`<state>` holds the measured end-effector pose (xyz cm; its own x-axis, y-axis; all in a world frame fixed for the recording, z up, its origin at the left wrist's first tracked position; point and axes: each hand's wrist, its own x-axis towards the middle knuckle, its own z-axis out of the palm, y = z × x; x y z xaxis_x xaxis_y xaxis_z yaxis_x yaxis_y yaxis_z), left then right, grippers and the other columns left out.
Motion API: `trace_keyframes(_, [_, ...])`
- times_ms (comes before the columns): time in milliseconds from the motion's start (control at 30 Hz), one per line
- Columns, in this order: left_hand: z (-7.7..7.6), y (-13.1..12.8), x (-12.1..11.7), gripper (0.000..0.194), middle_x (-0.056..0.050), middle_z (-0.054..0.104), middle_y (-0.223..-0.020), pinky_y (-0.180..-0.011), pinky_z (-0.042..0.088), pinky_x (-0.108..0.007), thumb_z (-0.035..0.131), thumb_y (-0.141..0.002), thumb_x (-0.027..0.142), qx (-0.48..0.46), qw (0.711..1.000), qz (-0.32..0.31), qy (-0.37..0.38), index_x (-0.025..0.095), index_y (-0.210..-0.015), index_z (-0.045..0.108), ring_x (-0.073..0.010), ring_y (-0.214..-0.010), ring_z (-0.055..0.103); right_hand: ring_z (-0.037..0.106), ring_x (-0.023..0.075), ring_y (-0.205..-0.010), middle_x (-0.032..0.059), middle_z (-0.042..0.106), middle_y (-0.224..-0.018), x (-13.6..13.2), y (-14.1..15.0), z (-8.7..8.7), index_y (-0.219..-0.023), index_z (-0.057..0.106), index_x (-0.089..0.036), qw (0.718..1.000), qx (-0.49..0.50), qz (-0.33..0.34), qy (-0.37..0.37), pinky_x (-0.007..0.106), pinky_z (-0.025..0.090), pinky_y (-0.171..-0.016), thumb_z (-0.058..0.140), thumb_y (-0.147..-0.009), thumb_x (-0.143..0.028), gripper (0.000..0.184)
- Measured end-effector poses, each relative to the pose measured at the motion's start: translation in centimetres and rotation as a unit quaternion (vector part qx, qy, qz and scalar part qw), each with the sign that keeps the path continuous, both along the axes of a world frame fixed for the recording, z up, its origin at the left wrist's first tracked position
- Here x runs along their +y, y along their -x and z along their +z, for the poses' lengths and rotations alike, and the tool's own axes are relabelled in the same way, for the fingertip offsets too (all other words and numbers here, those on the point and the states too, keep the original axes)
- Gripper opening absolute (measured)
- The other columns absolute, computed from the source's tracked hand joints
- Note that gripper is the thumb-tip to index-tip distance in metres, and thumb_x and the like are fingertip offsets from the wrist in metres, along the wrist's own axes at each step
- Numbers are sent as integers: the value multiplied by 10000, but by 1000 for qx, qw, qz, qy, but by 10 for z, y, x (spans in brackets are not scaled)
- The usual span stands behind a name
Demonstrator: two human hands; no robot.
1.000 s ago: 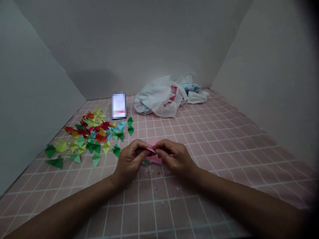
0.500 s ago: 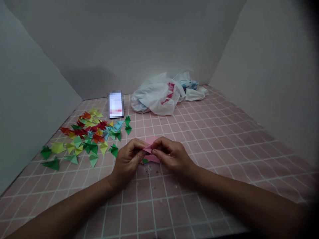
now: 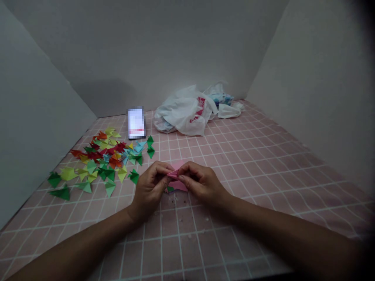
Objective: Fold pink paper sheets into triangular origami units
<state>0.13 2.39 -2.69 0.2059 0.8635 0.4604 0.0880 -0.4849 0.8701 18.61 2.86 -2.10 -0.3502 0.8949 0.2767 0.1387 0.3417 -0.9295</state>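
Note:
My left hand and my right hand meet over the middle of the pink grid-patterned surface. Both pinch a small folded pink paper piece between fingertips and thumbs, fingers closed. Under the hands lies more pink paper with a small green scrap beside it. A spread of folded paper triangles in green, yellow, red, orange and blue lies to the left, nearest my left hand.
A phone stands at the back left of centre. A crumpled white plastic bag sits at the back, with more wrapping behind it. Grey walls close in on the left, back and right. Small crumbs dot the surface near the hands.
The view shifted slightly between one second ago and now. The hands stay together on the pink piece, with only small finger movements.

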Motion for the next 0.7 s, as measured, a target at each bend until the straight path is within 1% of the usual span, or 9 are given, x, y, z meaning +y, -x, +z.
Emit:
trace_keyframes(100, [-1, 0, 0, 111, -20, 639, -919, -735, 563, -196, 626, -898, 79, 12, 1000, -6, -5, 185, -892, 656, -106, -846, 643, 540, 102, -611, -19, 610, -700, -1, 0, -2, -916, 637, -182, 999, -32, -18, -38, 229, 406, -582, 589, -902, -187, 50])
trace_keyframes(167, [-2, 0, 0, 109, -19, 643, -923, -736, 568, -188, 630, -897, 80, 12, 1000, -9, -12, 186, -895, 655, -104, -853, 647, 550, 105, -608, -14, 626, -714, -2, 0, -3, -940, 631, -186, 996, -49, -27, -75, 227, 410, -578, 588, -915, -198, 51])
trace_keyframes(300, [-4, 1, 1, 104, -19, 649, -933, -731, 581, -191, 631, -898, 84, 6, 1000, -18, -13, 187, -906, 651, -106, -851, 659, 584, 112, -631, 18, 674, -798, -2, -2, -6, -975, 614, -177, 981, -88, -34, -167, 231, 428, -595, 567, -950, -218, 67])
trace_keyframes(367, [-5, 1, 1, 104, -17, 646, -937, -733, 589, -204, 624, -903, 85, 9, 1000, -25, -4, 186, -912, 646, -107, -838, 668, 603, 119, -643, 33, 684, -809, -2, -2, -7, -995, 610, -161, 973, -110, -35, -198, 237, 436, -607, 548, -966, -211, 85])
trace_keyframes(533, [-7, 1, 2, 89, -21, 637, -945, -739, 595, -235, 614, -914, 95, 14, 999, -36, 15, 180, -912, 640, -115, -823, 685, 642, 144, -669, 59, 703, -815, -2, -2, -7, -980, 612, -145, 964, -135, -34, -227, 252, 447, -615, 527, -975, -212, 108])
trace_keyframes(700, [-6, 1, 2, 102, -15, 634, -921, -725, 579, -215, 601, -922, 88, 8, 998, -58, 25, 183, -915, 637, -103, -799, 691, 634, 148, -672, 55, 693, -802, 0, -3, -8, -921, 607, -156, 963, -138, -23, -232, 255, 453, -615, 501, -975, -193, 125])
